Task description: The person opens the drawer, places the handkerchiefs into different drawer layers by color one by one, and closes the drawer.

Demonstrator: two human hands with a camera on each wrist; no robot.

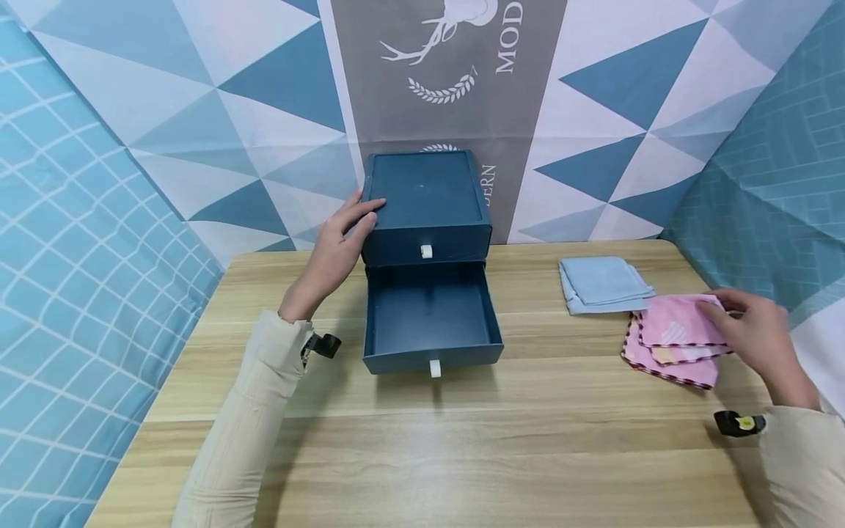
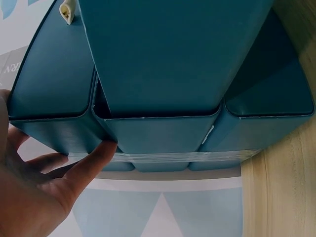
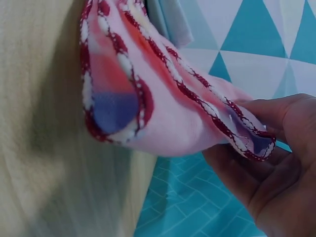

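A dark blue drawer box (image 1: 425, 191) stands at the back of the table, its middle drawer (image 1: 432, 315) pulled out and bare inside. My left hand (image 1: 339, 246) rests on the box's upper left side, fingertips over the top edge; in the left wrist view the fingers (image 2: 91, 165) touch the box's side. On the right, my right hand (image 1: 755, 330) pinches the edge of a folded pink towel (image 1: 680, 330) with dark-and-white stitched borders. In the right wrist view the pinched edge of the pink towel (image 3: 173, 118) is lifted, with thumb and fingers on either side.
A folded light blue towel (image 1: 604, 282) lies beside the pink one, its corner close to it. The wooden table (image 1: 528, 455) extends to the front. Patterned blue and white cloth (image 1: 264, 110) covers the wall behind and both sides.
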